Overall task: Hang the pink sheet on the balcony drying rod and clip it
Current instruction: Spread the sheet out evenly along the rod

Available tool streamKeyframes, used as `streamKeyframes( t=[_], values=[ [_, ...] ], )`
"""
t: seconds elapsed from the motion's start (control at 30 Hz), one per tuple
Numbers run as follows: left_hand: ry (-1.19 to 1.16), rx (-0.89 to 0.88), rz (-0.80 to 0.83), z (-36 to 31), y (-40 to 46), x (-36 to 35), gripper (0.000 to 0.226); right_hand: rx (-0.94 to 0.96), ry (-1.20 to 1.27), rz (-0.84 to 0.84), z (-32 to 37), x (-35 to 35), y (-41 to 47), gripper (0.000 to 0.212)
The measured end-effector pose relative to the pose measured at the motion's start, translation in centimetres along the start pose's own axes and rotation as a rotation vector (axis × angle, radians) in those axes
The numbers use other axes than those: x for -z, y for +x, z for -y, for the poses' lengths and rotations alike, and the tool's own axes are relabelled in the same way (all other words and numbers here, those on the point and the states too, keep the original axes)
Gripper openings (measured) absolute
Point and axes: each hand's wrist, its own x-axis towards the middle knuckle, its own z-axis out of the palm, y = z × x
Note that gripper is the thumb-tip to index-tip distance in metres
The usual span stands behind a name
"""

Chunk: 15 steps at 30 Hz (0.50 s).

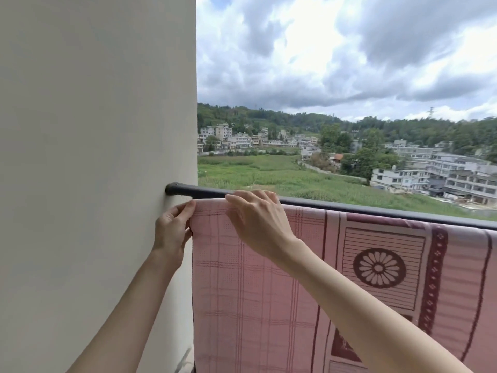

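Note:
The pink sheet (pixel 258 292), checked on the left with dark red bands and a flower medallion on the right, hangs draped over the black drying rod (pixel 376 210). My left hand (pixel 172 232) pinches the sheet's left edge just below the rod, close to the wall. My right hand (pixel 258 219) lies over the top fold of the sheet on the rod, fingers curled over it. No clip is visible.
A cream wall (pixel 94 157) fills the left half; the rod ends in a black bracket (pixel 173 189) fixed to it. Beyond the rod lie a green field, houses, wooded hills and a cloudy sky.

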Motion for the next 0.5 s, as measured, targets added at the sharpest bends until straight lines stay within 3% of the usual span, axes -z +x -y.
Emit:
streamKeyframes(
  t=[0.13,0.23,0.37,0.5],
  values=[
    [-0.021,-0.114,-0.072,0.0,0.5,0.2,0.013,-0.002,-0.082,-0.031,-1.8,-0.2,-2.2,0.043],
    [-0.049,-0.174,-0.077,-0.7,1.6,-0.6,0.016,-0.110,-0.097,-0.055,-4.2,1.5,-2.6,0.037],
    [-0.038,-0.091,-0.030,1.9,0.8,-0.8,0.011,-0.110,-0.246,-0.099,-5.8,1.1,-4.3,0.036],
    [0.104,-0.027,0.066,5.3,-1.5,0.4,0.028,-0.089,-0.204,-0.153,-5.3,-0.3,-5.0,0.044]
  ],
)
